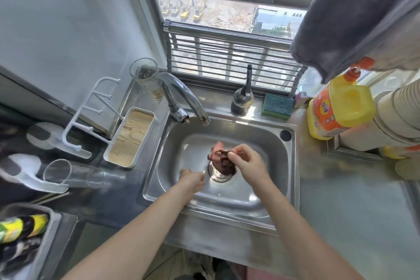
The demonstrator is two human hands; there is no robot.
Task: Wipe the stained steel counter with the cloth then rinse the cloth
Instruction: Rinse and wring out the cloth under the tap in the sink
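A dark reddish-brown cloth (221, 161) hangs bunched over the drain (218, 175) in the steel sink (268, 136). My right hand (247, 161) pinches the cloth's top edge between thumb and fingers. My left hand (193, 180) is blurred, low in the basin left of the drain, its fingers loosely curled with nothing in them. The faucet (181, 95) spout ends above the basin's far left; no running water is visible. The steel counter (354, 223) stretches to the right of the sink.
A yellow detergent jug (338, 107) stands at the right, a blue-green sponge (277, 105) and a dark bottle (242, 100) on the sill. A grey towel (354, 13) hangs overhead. Left of the sink: a wood-lined tray (130, 136), a white rack (91, 109), a glass lying on its side (72, 176).
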